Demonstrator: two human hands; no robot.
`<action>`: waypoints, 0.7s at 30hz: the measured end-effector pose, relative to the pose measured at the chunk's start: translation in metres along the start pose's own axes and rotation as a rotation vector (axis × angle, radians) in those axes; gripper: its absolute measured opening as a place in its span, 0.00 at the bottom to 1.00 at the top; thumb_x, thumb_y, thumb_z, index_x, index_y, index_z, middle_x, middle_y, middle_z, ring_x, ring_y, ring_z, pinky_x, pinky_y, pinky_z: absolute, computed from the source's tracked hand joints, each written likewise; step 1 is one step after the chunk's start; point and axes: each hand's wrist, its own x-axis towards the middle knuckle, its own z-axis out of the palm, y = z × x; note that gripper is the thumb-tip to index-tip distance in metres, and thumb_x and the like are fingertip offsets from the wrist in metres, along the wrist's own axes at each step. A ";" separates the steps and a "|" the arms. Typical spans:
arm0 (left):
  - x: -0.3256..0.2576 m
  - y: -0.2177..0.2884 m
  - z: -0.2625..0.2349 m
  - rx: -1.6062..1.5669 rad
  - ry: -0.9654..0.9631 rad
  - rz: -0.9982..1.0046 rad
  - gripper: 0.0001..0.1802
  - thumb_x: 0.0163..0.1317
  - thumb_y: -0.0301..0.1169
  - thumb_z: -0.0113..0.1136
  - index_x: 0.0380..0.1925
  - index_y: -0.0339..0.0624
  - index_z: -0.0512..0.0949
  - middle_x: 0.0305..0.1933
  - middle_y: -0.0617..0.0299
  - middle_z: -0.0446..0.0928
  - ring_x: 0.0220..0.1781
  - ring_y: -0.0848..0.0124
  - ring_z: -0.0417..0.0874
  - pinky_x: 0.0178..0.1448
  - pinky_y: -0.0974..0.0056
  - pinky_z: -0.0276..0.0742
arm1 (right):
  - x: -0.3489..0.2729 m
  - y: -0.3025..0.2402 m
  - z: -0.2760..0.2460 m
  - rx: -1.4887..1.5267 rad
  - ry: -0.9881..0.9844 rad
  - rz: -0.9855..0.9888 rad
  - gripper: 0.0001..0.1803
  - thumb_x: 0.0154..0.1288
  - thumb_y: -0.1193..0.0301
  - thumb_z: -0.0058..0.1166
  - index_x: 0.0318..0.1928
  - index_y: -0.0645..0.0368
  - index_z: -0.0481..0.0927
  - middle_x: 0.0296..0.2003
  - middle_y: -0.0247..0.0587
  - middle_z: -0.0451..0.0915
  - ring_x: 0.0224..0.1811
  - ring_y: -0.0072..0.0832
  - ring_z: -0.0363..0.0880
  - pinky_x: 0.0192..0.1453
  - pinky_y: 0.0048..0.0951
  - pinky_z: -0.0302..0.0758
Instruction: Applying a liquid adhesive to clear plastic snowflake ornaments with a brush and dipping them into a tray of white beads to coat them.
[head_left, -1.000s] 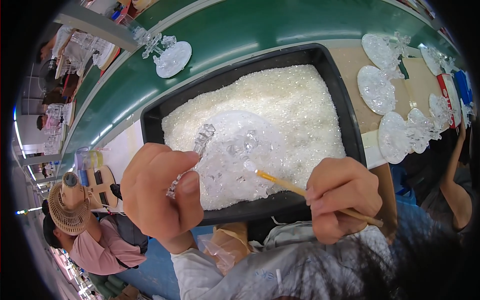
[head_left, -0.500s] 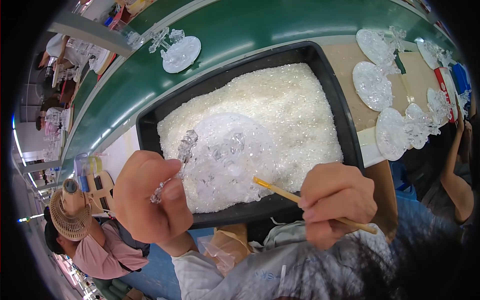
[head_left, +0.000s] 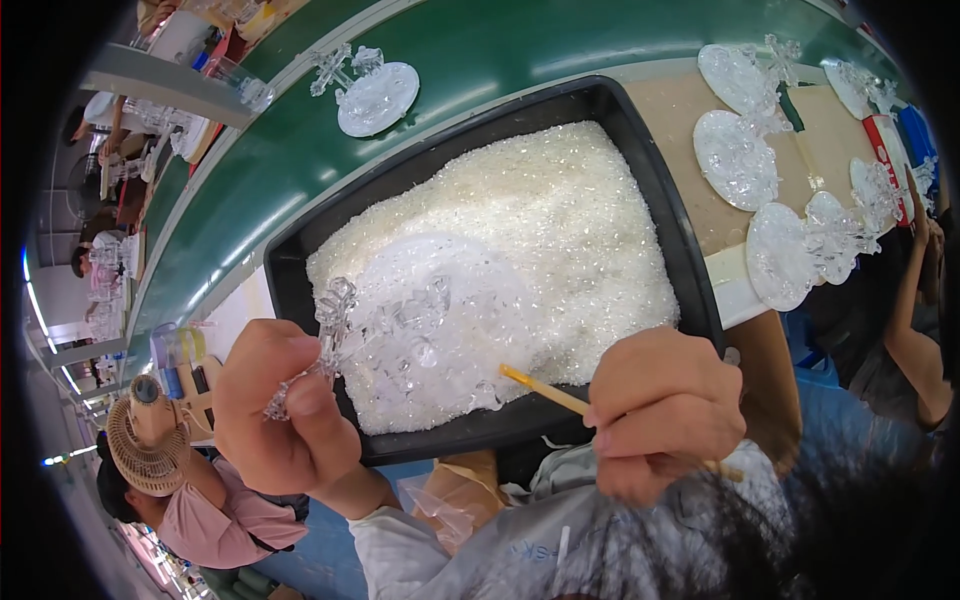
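My left hand is closed in a pinch on a clear plastic ornament, gripping its upright branching part. The ornament's round, frosted base is over the tray's white granules, and small clear figures stand on it. My right hand is closed around a slim brush with a pale wooden handle and a yellowish tip. That tip points left at the near edge of the base; whether it touches cannot be made out. Glittering, translucent granules fill the black tray beneath both.
Another ornament stands on the green conveyor belt beyond the tray. Several more ornaments are on the board at right. A person's arm shows at far right. At left, a person in pink sits by a fan.
My left hand has moved slightly left, and the ornament has shifted left and tilted with it. The brush tip has dropped a little lower. The whole view has shifted slightly.
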 end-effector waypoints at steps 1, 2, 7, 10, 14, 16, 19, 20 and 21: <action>0.000 0.000 0.001 -0.003 -0.004 0.000 0.14 0.69 0.30 0.56 0.35 0.23 0.75 0.23 0.50 0.74 0.21 0.67 0.72 0.25 0.66 0.65 | 0.000 -0.001 0.000 -0.008 0.024 -0.009 0.05 0.43 0.81 0.59 0.25 0.65 0.79 0.23 0.43 0.77 0.17 0.31 0.76 0.18 0.26 0.72; 0.000 -0.001 0.002 -0.005 -0.004 0.002 0.14 0.69 0.30 0.56 0.35 0.23 0.75 0.23 0.50 0.74 0.21 0.67 0.72 0.25 0.66 0.65 | 0.000 -0.001 0.000 -0.017 0.048 -0.017 0.05 0.44 0.81 0.59 0.26 0.66 0.79 0.23 0.43 0.77 0.18 0.31 0.76 0.18 0.26 0.72; -0.001 -0.001 0.000 -0.013 -0.017 0.033 0.12 0.68 0.28 0.57 0.36 0.23 0.75 0.23 0.51 0.75 0.21 0.65 0.72 0.25 0.65 0.67 | 0.000 0.004 0.005 -0.078 -0.001 -0.021 0.05 0.47 0.80 0.60 0.28 0.66 0.80 0.25 0.45 0.78 0.19 0.32 0.77 0.19 0.26 0.73; 0.000 -0.002 0.000 -0.031 -0.024 0.044 0.12 0.67 0.27 0.57 0.36 0.23 0.76 0.24 0.50 0.75 0.20 0.65 0.73 0.25 0.65 0.68 | 0.000 0.002 0.004 -0.096 -0.032 -0.018 0.06 0.47 0.80 0.61 0.29 0.66 0.81 0.25 0.45 0.78 0.19 0.32 0.77 0.19 0.26 0.73; 0.001 -0.002 -0.005 -0.065 -0.069 0.030 0.10 0.65 0.25 0.57 0.36 0.24 0.76 0.24 0.51 0.76 0.20 0.64 0.73 0.24 0.64 0.69 | -0.001 0.003 0.002 -0.128 -0.084 -0.006 0.07 0.46 0.79 0.63 0.30 0.66 0.81 0.27 0.46 0.78 0.20 0.32 0.78 0.21 0.26 0.74; 0.001 0.003 -0.004 0.007 -0.077 -0.016 0.08 0.62 0.23 0.58 0.35 0.25 0.76 0.24 0.52 0.76 0.20 0.63 0.74 0.24 0.64 0.70 | 0.001 0.000 0.002 -0.117 -0.061 -0.005 0.08 0.47 0.80 0.63 0.30 0.66 0.81 0.27 0.46 0.78 0.22 0.33 0.78 0.22 0.27 0.75; 0.000 0.007 -0.004 0.040 -0.075 -0.037 0.07 0.59 0.21 0.58 0.34 0.25 0.77 0.24 0.52 0.76 0.20 0.62 0.74 0.24 0.63 0.71 | 0.004 0.001 0.005 -0.135 -0.087 0.011 0.09 0.47 0.80 0.64 0.32 0.67 0.81 0.29 0.48 0.79 0.24 0.34 0.79 0.25 0.27 0.76; -0.002 0.008 -0.004 0.045 -0.073 -0.040 0.07 0.59 0.21 0.58 0.34 0.25 0.77 0.24 0.52 0.76 0.20 0.62 0.74 0.24 0.63 0.71 | 0.005 0.002 0.006 -0.165 -0.136 0.024 0.09 0.48 0.80 0.64 0.32 0.67 0.81 0.31 0.48 0.79 0.25 0.35 0.80 0.26 0.28 0.77; -0.003 0.008 -0.004 0.046 -0.078 -0.048 0.07 0.58 0.21 0.59 0.34 0.26 0.77 0.25 0.53 0.77 0.20 0.62 0.74 0.24 0.63 0.71 | 0.006 0.002 0.008 -0.164 -0.139 0.023 0.09 0.48 0.80 0.64 0.32 0.67 0.81 0.31 0.48 0.79 0.25 0.35 0.80 0.26 0.28 0.77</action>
